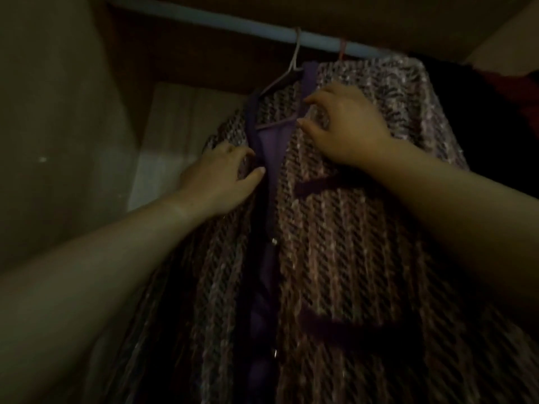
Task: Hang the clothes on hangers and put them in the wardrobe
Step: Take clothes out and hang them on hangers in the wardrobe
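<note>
A purple tweed jacket (335,228) with dark trim hangs on a pale hanger (287,74) whose hook is over the wardrobe rail (204,20). My left hand (221,176) pinches the jacket's left front edge near the collar. My right hand (347,126) pinches the right front edge just below the hanger's arm. The front is open, showing purple lining (271,147) and small snap buttons lower down.
A second, pink hanger hook (341,52) hangs on the rail to the right with a similar tweed garment (402,91) behind. Dark clothes (501,118) fill the far right. The wardrobe's side wall (58,126) stands at the left.
</note>
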Tool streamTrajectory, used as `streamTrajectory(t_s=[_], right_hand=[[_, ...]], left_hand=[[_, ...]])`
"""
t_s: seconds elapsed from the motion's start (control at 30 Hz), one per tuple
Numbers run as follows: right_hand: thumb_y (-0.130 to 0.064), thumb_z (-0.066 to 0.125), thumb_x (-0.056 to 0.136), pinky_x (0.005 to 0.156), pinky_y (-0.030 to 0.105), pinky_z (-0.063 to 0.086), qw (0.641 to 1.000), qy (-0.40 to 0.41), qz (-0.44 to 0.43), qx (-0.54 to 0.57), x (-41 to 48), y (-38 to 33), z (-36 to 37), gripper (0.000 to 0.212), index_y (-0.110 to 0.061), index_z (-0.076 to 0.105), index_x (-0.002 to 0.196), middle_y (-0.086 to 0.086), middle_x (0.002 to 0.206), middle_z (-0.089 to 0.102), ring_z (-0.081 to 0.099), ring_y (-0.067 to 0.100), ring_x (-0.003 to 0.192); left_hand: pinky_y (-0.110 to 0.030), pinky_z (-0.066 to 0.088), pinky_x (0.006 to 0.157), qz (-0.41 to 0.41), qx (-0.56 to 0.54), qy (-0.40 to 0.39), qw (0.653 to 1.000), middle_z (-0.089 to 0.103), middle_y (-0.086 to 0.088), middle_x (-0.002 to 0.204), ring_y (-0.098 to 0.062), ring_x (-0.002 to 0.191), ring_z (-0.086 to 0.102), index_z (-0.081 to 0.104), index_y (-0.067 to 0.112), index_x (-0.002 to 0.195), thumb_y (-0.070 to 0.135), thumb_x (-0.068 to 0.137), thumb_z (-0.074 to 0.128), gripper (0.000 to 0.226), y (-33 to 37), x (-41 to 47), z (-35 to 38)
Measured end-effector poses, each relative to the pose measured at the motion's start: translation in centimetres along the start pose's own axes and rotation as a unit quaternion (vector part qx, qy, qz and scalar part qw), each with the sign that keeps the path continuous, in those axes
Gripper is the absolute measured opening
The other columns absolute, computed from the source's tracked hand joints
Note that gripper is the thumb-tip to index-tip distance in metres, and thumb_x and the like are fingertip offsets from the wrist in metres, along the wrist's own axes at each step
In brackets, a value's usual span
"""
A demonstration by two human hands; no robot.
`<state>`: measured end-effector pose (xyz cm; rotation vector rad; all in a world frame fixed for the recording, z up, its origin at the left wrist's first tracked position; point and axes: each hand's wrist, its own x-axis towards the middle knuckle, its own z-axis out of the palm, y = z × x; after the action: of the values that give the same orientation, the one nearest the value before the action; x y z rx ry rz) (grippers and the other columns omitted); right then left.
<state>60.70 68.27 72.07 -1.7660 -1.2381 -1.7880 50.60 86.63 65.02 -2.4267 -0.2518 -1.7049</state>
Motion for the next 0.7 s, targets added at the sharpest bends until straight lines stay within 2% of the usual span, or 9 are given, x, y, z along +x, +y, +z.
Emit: streamTrajectory(t_s=[0.13, 0.23, 0.3, 0.4, 0.5, 0.57, 0.7], right_hand=[[-0.047, 0.047, 0.091, 0.097, 0.043, 0.037, 0.996, 0.014, 0.018, -0.081, 5.9, 2.6, -0.6, 0.046, -0.019, 0.05, 0.128, 0.012, 0.129, 0.048, 0.043, 0.032, 0.119], [-0.052, 0.046, 0.09, 0.094, 0.043, 0.041, 0.992, -0.014, 0.068, -0.105, 8.4, 3.9, -0.5, 0.047, -0.023, 0.049, 0.128, 0.011, 0.13, 0.047, 0.045, 0.03, 0.118], [-0.052, 0.046, 0.091, 0.082, 0.038, 0.045, 0.989, -0.043, 0.083, -0.117, 9.4, 4.4, -0.1, 0.047, -0.024, 0.048, 0.129, 0.01, 0.128, 0.05, 0.05, 0.029, 0.113], [-0.052, 0.049, 0.09, 0.069, 0.031, 0.043, 0.987, -0.071, 0.088, -0.117, 10.4, 5.0, -0.1, 0.043, -0.03, 0.05, 0.128, 0.005, 0.122, 0.057, 0.055, 0.025, 0.107], [-0.046, 0.058, 0.088, 0.067, 0.03, 0.046, 0.992, -0.025, 0.118, -0.04, 10.9, 5.5, -0.1, 0.028, -0.035, 0.062, 0.113, -0.002, 0.114, 0.061, 0.056, 0.016, 0.095], [-0.041, 0.062, 0.087, 0.066, 0.03, 0.046, 0.99, 0.007, 0.138, -0.009, 11.5, 5.9, 0.1, 0.016, -0.037, 0.065, 0.101, -0.005, 0.107, 0.062, 0.052, 0.012, 0.086], [-0.035, 0.061, 0.088, 0.072, 0.035, 0.049, 0.984, 0.046, 0.174, -0.003, 13.4, 5.7, -1.1, 0.011, -0.037, 0.066, 0.098, -0.007, 0.105, 0.062, 0.054, 0.013, 0.088]], left_hand=[[-0.042, 0.042, 0.096, 0.009, -0.037, 0.069, 0.997, 0.049, -0.011, 0.13, -0.032, 0.116, 0.048, 0.05, 0.02, 0.129, 0.059, 0.079, 0.032, 0.067, -0.8, 5.8, 0.9], [-0.042, 0.041, 0.097, 0.011, -0.074, 0.113, 0.991, 0.049, -0.011, 0.131, -0.032, 0.117, 0.048, 0.049, 0.02, 0.13, 0.059, 0.078, 0.032, 0.067, -1.6, 8.7, 1.3], [-0.042, 0.042, 0.097, 0.007, -0.087, 0.116, 0.989, 0.047, -0.008, 0.134, -0.03, 0.118, 0.047, 0.046, 0.023, 0.132, 0.058, 0.079, 0.033, 0.065, -2.3, 9.7, 1.9], [-0.04, 0.041, 0.098, 0.006, -0.086, 0.113, 0.99, 0.042, -0.004, 0.139, -0.028, 0.122, 0.044, 0.042, 0.027, 0.136, 0.057, 0.087, 0.037, 0.058, -3.7, 10.3, 3.4], [-0.038, 0.037, 0.1, 0.011, -0.079, 0.108, 0.991, 0.039, -0.005, 0.143, -0.027, 0.126, 0.041, 0.039, 0.026, 0.138, 0.048, 0.092, 0.044, 0.052, -5.0, 10.5, 4.6], [-0.039, 0.037, 0.102, 0.023, -0.075, 0.105, 0.991, 0.038, -0.004, 0.143, -0.026, 0.127, 0.039, 0.039, 0.027, 0.139, 0.054, 0.091, 0.04, 0.055, -5.4, 10.9, 4.8], [-0.039, 0.036, 0.102, 0.017, -0.076, 0.112, 0.991, 0.04, -0.008, 0.142, -0.029, 0.127, 0.04, 0.041, 0.026, 0.138, 0.06, 0.079, 0.03, 0.069, -5.7, 12.5, 3.4]])
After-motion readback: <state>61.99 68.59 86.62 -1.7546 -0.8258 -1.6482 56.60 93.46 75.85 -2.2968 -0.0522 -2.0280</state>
